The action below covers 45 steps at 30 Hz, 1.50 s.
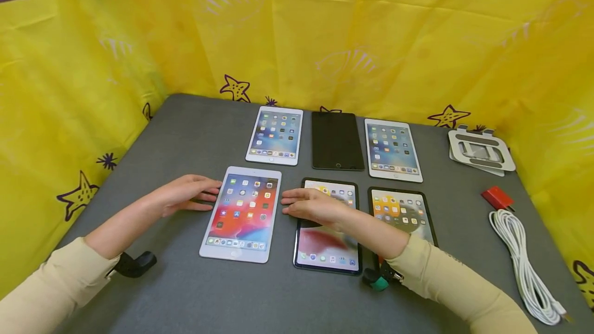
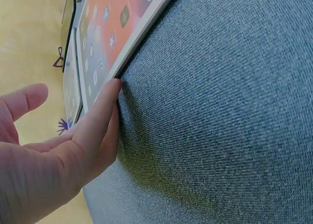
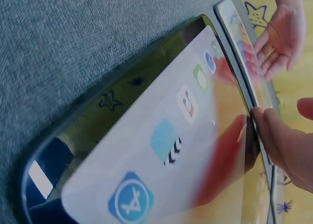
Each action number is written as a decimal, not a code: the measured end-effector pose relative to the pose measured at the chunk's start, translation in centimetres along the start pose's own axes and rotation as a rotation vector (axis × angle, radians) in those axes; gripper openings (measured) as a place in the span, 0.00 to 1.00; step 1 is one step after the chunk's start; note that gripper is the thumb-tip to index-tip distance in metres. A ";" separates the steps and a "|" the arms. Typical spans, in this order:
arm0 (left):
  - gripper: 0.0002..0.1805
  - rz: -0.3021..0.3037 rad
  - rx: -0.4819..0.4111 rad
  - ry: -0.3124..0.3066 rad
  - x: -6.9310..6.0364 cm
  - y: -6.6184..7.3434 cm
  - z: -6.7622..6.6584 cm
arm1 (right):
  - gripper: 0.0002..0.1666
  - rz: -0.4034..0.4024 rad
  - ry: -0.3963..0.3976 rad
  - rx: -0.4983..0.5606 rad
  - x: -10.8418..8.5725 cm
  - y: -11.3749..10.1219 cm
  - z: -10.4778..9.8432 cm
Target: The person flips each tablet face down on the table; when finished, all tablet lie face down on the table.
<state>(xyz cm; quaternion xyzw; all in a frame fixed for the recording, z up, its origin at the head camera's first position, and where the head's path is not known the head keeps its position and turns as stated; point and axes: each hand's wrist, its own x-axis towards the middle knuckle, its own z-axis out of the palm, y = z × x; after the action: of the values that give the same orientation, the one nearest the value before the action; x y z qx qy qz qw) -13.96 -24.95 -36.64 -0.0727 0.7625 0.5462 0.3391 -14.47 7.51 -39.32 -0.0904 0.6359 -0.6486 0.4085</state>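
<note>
A white tablet (image 1: 242,215) with a lit red and blue home screen lies flat at the front left of the tabletop. My left hand (image 1: 189,195) is beside its left edge; in the left wrist view the extended fingers (image 2: 100,109) touch that edge, the thumb held apart. On the other side, my right hand (image 1: 316,206) reaches over a black-rimmed tablet (image 1: 327,249), its fingertips at the white tablet's right edge. The right wrist view shows those fingers (image 3: 274,133) between the two tablets. Neither hand grips anything.
Behind lie a white tablet (image 1: 275,135), a dark-screened black tablet (image 1: 337,140) and another white tablet (image 1: 393,149). Another black-rimmed tablet (image 1: 408,210) lies partly under my right forearm. At right are a folded stand (image 1: 480,151), red charger (image 1: 497,198) and coiled white cable (image 1: 522,267).
</note>
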 end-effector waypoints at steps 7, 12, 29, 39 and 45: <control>0.34 -0.049 -0.061 -0.043 -0.1 -0.1 -0.7 | 0.28 0.029 -0.011 0.101 0.1 0.0 0.6; 0.34 -0.064 -0.068 -0.052 0.2 -0.1 -1.0 | 0.27 0.037 0.002 0.122 0.1 0.0 0.8; 0.23 0.032 -0.042 -0.024 0.4 -0.5 -0.4 | 0.28 0.036 0.038 0.155 0.3 0.2 1.1; 0.22 0.102 -0.032 -0.023 -0.5 1.4 -0.8 | 0.27 0.053 0.045 0.165 0.0 0.0 1.4; 0.25 0.135 -0.026 -0.016 -1.2 3.1 -0.4 | 0.26 0.071 0.045 0.186 0.0 -0.2 1.7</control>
<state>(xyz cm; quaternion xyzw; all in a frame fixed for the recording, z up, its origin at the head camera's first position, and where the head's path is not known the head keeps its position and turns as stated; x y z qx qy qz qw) -14.72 -24.34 -33.45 -0.0213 0.7556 0.5784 0.3068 -13.44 6.25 -38.84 -0.0147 0.5846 -0.6919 0.4235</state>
